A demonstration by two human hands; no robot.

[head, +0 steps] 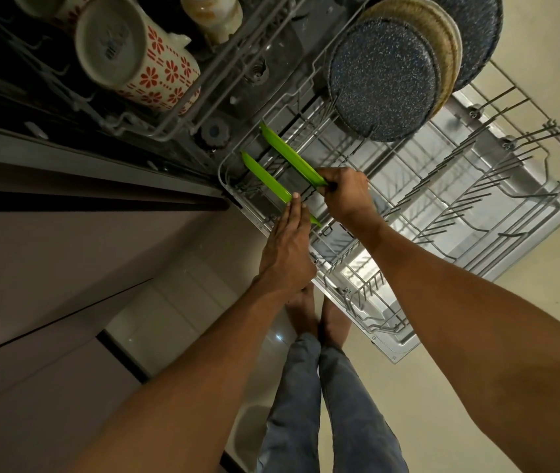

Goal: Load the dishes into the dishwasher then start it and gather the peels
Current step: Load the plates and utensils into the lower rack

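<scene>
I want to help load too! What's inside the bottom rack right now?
The bottom rack holds two green plates, on edge, with a hand on each, and a row of round speckled and woven plates. Most tines stand bare. The hands hide parts of the green plates.

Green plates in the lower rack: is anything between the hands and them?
Nothing visible. The right hand grips the farther green plate at its near edge, and the left hand has straight fingers touching the nearer green plate. Both plates stand on edge among the lower rack tines.
</scene>
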